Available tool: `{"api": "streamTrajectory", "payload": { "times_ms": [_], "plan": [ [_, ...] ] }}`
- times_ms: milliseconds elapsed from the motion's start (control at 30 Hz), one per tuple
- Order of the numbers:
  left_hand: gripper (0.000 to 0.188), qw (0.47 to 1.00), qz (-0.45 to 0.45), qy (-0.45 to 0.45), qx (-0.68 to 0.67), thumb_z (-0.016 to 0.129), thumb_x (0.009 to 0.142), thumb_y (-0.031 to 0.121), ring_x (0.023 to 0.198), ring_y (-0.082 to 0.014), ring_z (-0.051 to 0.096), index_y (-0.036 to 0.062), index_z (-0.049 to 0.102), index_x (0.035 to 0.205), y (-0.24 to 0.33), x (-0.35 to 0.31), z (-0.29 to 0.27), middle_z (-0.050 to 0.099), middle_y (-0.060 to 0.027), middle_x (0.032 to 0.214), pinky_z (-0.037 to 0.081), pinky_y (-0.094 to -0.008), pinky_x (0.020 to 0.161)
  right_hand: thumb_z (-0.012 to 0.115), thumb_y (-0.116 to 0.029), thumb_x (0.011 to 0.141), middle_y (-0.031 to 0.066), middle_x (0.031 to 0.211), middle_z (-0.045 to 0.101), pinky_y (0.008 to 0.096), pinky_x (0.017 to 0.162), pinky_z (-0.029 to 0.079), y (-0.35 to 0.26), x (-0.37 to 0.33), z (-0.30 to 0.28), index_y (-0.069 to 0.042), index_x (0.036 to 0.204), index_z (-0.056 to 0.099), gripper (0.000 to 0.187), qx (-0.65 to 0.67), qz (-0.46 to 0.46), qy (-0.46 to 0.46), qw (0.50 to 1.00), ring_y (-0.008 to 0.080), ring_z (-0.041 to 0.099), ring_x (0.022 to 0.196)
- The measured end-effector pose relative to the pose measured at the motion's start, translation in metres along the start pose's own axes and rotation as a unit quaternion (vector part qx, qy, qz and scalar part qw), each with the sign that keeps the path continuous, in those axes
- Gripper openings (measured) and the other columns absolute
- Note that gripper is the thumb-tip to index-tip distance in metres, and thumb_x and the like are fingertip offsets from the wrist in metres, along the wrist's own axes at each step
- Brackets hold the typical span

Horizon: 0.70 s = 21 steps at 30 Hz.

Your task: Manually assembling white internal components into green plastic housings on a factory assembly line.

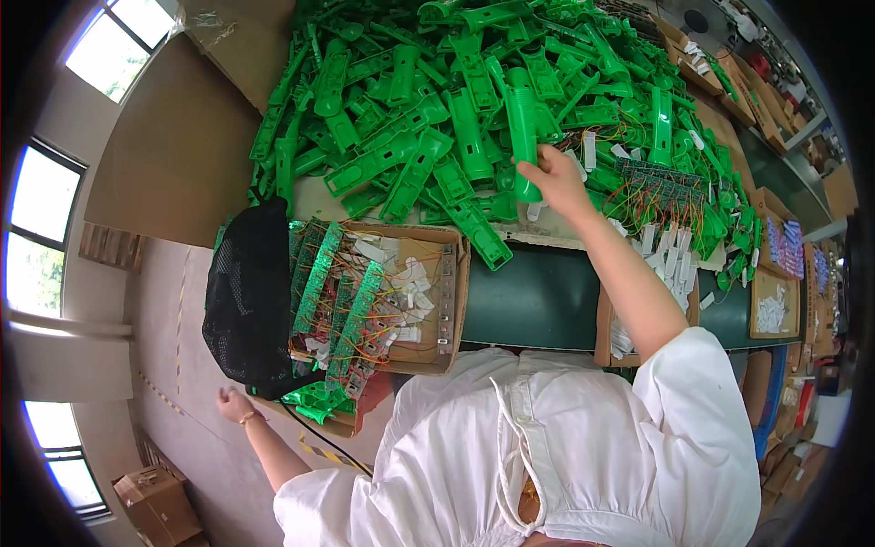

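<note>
My right hand (556,187) is closed around the lower end of a long green plastic housing half (522,123), at the near edge of a big pile of green housings (392,109). Just right of that hand lie white plastic pieces (590,150) and circuit boards with thin wires (661,187). Low on the left, my left hand (235,405) hangs over the floor with its fingers loosely apart and nothing visible in them. Closest to it is a black mesh bag (241,292), draped over the left side of a cardboard box (458,301).
That box holds green circuit boards (319,273), wires and white parts (415,287). A lower box with green parts (314,406) sits beneath it. White strips fill another box (673,264) at the right. A large cardboard sheet (173,146) stands at the left.
</note>
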<state>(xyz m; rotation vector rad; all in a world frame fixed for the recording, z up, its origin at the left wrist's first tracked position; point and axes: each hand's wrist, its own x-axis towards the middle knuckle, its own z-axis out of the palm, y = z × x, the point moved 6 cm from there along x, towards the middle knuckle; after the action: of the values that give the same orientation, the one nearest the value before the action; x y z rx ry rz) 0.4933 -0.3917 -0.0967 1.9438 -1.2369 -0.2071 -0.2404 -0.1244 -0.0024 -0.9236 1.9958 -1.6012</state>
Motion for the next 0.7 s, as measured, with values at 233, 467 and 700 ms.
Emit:
{"api": "streamTrajectory", "payload": {
  "times_ms": [233, 467, 700],
  "plan": [
    [0.026, 0.918, 0.318, 0.071, -0.225, 0.058, 0.083, 0.011, 0.093, -0.02, 0.058, -0.0007, 0.058, 0.107, 0.315, -0.114, -0.067, 0.06, -0.0105, 0.105, 0.046, -0.0284, 0.081, 0.04, -0.015, 0.087, 0.0169, 0.106, 0.059, 0.0328, 0.08, 0.048, -0.05, -0.052, 0.002, 0.001, 0.114, 0.049, 0.033, 0.322, 0.126, -0.161, 0.924, 0.019, 0.058, 0.091],
    [0.076, 0.691, 0.574, -0.425, -0.115, 0.074, 0.068, 0.034, 0.117, -0.031, 0.043, -0.001, 0.04, 0.126, 0.496, -0.35, 0.08, 0.043, -0.0203, 0.127, 0.037, -0.0381, 0.095, 0.041, -0.016, 0.083, 0.0173, 0.107, 0.059, 0.0343, 0.082, 0.047, -0.061, -0.071, -0.023, 0.004, 0.123, 0.043, 0.044, 0.332, 0.099, -0.152, 0.926, 0.0215, 0.057, 0.095],
    [0.098, 0.767, 0.568, -0.285, 0.089, 0.069, 0.065, 0.045, 0.117, -0.0304, 0.04, -0.0044, 0.02, 0.133, 0.499, -0.425, 0.204, 0.049, -0.0167, 0.119, 0.023, -0.056, 0.097, 0.046, -0.018, 0.084, 0.0114, 0.103, 0.062, 0.0293, 0.073, 0.05, -0.063, -0.087, -0.042, 0.0, 0.112, 0.053, 0.034, 0.327, 0.091, -0.127, 0.932, 0.0145, 0.06, 0.085]
  ]
}}
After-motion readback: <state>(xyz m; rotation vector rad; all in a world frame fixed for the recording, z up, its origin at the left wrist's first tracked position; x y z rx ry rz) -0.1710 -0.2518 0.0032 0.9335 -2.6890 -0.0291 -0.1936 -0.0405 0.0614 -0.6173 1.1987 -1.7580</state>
